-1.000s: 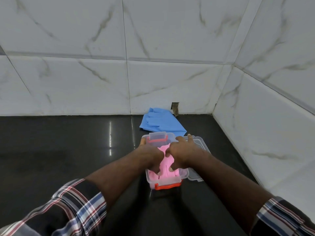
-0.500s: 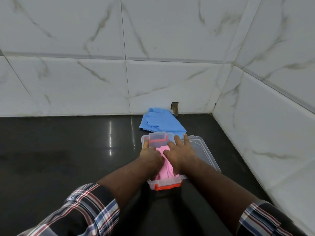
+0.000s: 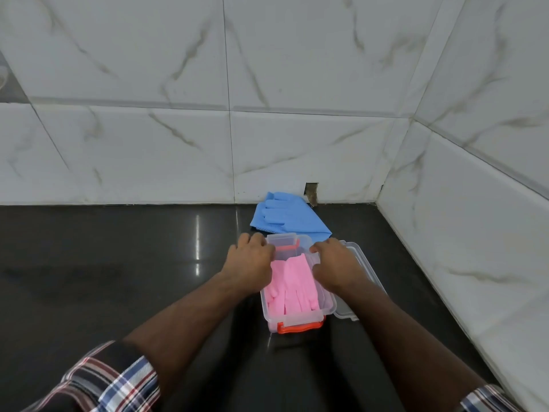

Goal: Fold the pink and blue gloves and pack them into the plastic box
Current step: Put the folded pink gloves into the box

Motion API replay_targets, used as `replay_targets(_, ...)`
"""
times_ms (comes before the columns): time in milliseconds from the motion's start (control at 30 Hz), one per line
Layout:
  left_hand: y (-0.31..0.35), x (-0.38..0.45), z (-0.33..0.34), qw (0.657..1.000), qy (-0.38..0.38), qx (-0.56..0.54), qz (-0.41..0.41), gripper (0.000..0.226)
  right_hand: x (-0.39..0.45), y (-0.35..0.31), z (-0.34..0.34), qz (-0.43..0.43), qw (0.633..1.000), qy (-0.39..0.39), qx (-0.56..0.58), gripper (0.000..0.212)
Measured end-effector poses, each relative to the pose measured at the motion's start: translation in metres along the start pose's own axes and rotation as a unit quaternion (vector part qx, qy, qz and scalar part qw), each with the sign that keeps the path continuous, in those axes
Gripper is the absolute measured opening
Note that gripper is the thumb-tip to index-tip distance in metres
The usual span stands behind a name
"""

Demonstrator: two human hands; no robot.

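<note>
pink gloves [image 3: 292, 282] lie in the plastic box [image 3: 297, 318], blue gloves [image 3: 285, 215] behind.

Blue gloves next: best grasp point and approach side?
Judging by pose: pinch the blue gloves at the near cuff edge, coming from the box side. They lie flat, fingers toward the wall, so only that wide edge sits open to reach.

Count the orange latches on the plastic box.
2. One orange latch hangs on the plastic box's near end; the other sits at the far end, between the hands. No others show.
</note>
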State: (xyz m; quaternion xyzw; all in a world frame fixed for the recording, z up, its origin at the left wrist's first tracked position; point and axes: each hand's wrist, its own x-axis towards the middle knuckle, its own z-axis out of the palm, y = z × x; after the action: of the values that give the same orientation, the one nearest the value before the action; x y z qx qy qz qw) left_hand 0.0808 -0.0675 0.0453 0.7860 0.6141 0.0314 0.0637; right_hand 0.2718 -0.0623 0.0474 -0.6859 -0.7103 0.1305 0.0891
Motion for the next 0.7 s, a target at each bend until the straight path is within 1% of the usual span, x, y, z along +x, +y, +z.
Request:
replay_targets(67,-0.002,-0.004,0.007,0.996,0.028,-0.076,-0.037,0.028,0.0,0.003,0.008,0.018,1.0,0.007,0.019,0.045)
replay_targets(133,0.001,-0.007,0.009,0.989,0.031,-0.13,-0.055,0.026,0.0,0.006,0.013,0.027,0.999,0.016,0.038,0.045)
replay_targets(267,0.015,-0.006,0.008,0.983,0.043,-0.168,-0.051,0.027,-0.001,0.02,0.011,0.052,0.997,0.045,0.037,0.045)
replay_targets(433,0.045,0.0,0.012,0.981,0.026,-0.191,-0.003,0.029,-0.008,0.052,-0.003,0.095,0.994,0.056,0.008,0.045)
replay_targets(500,0.057,0.003,0.015,0.978,0.006,-0.205,0.035,0.03,-0.013,0.065,-0.01,0.115,0.991,0.07,-0.012,0.045)
replay_targets(600,0.074,0.003,0.017,0.964,-0.014,-0.246,0.095,0.03,-0.018,0.087,-0.021,0.132,0.986,0.092,-0.045,0.042)
replay_targets(633,0.076,0.003,0.019,0.961,-0.009,-0.257,0.102,0.031,-0.02,0.092,-0.026,0.139,0.984,0.097,-0.058,0.04)
replay_targets(700,0.077,0.003,0.023,0.962,0.005,-0.257,0.092,0.035,-0.022,0.099,-0.033,0.145,0.981,0.109,-0.071,0.04)
